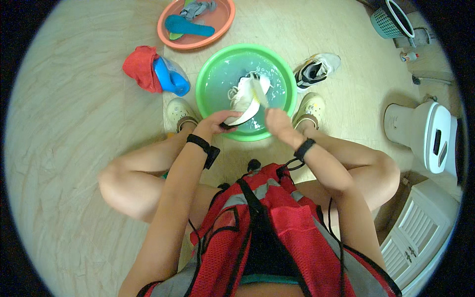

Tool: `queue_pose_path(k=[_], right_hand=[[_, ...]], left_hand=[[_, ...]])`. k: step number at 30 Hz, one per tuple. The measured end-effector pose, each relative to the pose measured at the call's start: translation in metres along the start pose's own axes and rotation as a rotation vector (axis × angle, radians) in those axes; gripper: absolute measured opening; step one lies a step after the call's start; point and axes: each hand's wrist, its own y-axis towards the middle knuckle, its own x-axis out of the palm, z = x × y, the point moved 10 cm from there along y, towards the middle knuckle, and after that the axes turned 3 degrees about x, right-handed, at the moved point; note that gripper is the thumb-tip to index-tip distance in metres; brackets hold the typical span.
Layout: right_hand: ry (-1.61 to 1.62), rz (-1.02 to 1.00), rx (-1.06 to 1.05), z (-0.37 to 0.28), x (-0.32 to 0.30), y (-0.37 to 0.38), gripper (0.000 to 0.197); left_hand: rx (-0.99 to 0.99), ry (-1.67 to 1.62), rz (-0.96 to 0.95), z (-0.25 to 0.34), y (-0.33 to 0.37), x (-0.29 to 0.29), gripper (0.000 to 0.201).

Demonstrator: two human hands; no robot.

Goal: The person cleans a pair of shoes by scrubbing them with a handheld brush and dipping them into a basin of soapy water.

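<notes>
A white lace-up sneaker (242,101) is tilted over the soapy water in a round green basin (202,94). My left hand (220,122) is closed around one end of the shoe, near the basin's near rim. In my right hand (278,122) is a pale scrub brush (259,94), its handle gripped in my fingers. The brush lies against the side of the shoe, and its bristles are partly hidden. A second white and black sneaker (316,71) rests on the floor just right of the basin.
An orange basin (162,37) at the far left holds a blue brush-like item (190,26) and grey cloth. Near it stands a blue container (170,79) with a red cloth (142,68). My feet in clogs flank the green basin. To the right are a white bin (420,129) and a teal basket (388,22).
</notes>
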Motion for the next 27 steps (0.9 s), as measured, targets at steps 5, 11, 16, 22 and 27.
queue_pose_path(k=[5,11,16,22,27], right_hand=[[-0.097,0.031,-0.021,-0.002,-0.011,0.021,0.03],[-0.21,-0.108,0.002,0.021,-0.043,0.053,0.031],[-0.222,-0.033,0.036,0.008,-0.148,-0.016,0.032],[0.284,0.284,-0.018,0.037,-0.242,-0.104,0.049],[0.792,0.411,0.176,0.074,-0.292,-0.162,0.04]], left_hand=[[0.018,-0.009,0.013,0.002,-0.004,0.004,0.042],[0.034,0.189,-0.01,0.011,-0.023,0.022,0.056],[0.285,0.623,0.125,0.025,0.013,-0.024,0.054],[0.808,1.263,0.851,0.079,-0.039,0.023,0.051],[0.742,1.637,0.85,0.079,-0.041,0.064,0.088]])
